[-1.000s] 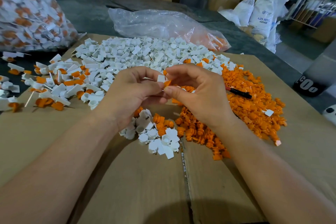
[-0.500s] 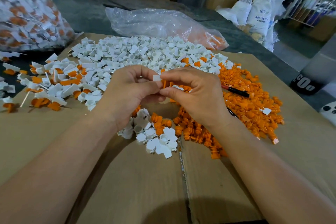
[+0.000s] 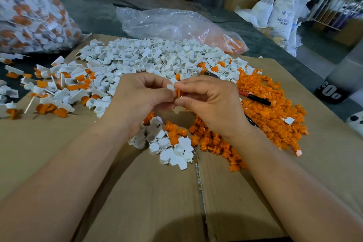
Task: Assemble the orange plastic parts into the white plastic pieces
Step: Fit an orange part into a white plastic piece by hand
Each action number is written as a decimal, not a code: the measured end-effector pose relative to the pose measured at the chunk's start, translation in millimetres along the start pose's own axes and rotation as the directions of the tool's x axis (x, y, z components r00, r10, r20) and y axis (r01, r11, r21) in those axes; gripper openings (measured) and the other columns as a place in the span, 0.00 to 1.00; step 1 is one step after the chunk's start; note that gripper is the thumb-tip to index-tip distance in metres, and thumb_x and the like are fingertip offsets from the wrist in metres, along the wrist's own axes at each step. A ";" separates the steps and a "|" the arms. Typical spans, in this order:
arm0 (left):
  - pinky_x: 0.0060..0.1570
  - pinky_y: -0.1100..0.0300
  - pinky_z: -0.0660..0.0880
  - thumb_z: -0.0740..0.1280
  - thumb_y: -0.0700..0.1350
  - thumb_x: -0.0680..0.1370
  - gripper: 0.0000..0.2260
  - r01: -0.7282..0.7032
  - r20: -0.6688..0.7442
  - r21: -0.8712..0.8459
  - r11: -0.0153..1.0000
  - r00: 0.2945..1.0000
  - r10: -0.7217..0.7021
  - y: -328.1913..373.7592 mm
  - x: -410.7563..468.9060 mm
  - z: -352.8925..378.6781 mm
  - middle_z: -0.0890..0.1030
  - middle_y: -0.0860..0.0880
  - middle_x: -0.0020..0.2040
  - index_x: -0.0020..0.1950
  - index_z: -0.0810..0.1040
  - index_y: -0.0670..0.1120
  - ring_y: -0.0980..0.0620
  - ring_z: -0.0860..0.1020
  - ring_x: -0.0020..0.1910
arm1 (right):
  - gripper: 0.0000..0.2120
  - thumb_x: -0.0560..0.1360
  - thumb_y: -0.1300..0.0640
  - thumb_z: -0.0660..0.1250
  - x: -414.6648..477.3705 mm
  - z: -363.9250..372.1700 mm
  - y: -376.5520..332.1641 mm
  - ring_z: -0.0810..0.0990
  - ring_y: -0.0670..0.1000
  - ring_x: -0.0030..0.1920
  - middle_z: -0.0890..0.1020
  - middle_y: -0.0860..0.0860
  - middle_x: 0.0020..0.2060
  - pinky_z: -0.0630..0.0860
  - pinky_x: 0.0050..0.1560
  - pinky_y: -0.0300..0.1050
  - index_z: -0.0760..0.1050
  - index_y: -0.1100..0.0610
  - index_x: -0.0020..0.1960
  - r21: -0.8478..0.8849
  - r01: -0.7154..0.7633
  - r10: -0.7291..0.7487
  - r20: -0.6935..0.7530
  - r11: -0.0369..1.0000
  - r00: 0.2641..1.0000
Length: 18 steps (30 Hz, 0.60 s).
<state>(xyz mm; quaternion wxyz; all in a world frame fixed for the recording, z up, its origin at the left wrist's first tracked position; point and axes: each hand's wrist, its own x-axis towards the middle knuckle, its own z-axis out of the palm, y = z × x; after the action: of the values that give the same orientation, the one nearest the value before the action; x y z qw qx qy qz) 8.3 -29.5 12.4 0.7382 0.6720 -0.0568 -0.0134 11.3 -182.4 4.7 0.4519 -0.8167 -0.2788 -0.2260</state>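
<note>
My left hand (image 3: 141, 98) pinches a small white plastic piece (image 3: 170, 87) above the cardboard sheet (image 3: 98, 163). My right hand (image 3: 212, 100) pinches an orange plastic part (image 3: 178, 93) and holds it against the white piece; the join is mostly hidden by my fingers. A large heap of white pieces (image 3: 157, 59) lies behind my hands. Loose orange parts (image 3: 271, 108) are spread to the right. A small cluster of white pieces (image 3: 169, 143) and orange parts lies just below my hands.
Assembled white-and-orange pieces (image 3: 59, 88) are piled at the left. A full clear bag of assembled pieces (image 3: 29, 10) stands far left. A crumpled plastic bag (image 3: 172, 23) lies at the back. A red-and-black pen (image 3: 255, 98) rests on the orange parts.
Both hands stay together at the same spot; the orange part has been brought tighter against the white piece. The camera has shifted slightly.
</note>
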 end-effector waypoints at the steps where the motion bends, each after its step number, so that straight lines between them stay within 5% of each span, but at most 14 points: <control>1: 0.33 0.64 0.79 0.70 0.29 0.68 0.05 0.009 -0.003 0.005 1.000 1.000 -0.009 -0.2 -0.2 0.1 0.80 0.43 0.30 0.35 0.79 0.38 0.50 0.81 0.28 | 0.15 0.65 0.65 0.73 -0.3 0.4 0.1 0.82 0.50 0.48 0.80 0.50 0.45 0.79 0.53 0.50 0.79 0.65 0.52 0.014 -0.018 0.018 0.003 1.000 1.000; 9: 0.29 0.65 0.77 0.71 0.32 0.67 0.05 0.049 -0.017 -0.041 0.998 0.999 -0.050 3.6 -0.6 0.0 0.81 0.45 0.29 0.34 0.78 0.39 0.51 0.81 0.28 | 0.21 0.64 0.66 0.74 0.6 -1.4 -1.4 0.81 0.42 0.45 0.80 0.43 0.42 0.78 0.49 0.37 0.76 0.47 0.50 0.206 -0.159 0.156 0.031 0.965 0.987; 18: 0.29 0.66 0.76 0.71 0.32 0.68 0.06 0.015 0.005 -0.035 0.999 1.000 -0.015 4.6 -1.8 -0.8 0.81 0.46 0.28 0.33 0.79 0.42 0.53 0.80 0.28 | 0.16 0.65 0.63 0.75 0.4 -3.0 -3.7 0.82 0.41 0.41 0.81 0.40 0.37 0.78 0.45 0.35 0.76 0.46 0.44 0.180 -0.143 0.139 0.038 0.973 0.990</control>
<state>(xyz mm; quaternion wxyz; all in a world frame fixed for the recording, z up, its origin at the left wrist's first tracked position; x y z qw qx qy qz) 6.3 -28.1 16.7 0.7495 0.6595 -0.0531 -0.0216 8.8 -183.3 8.7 0.5360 -0.7925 -0.2453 -0.1566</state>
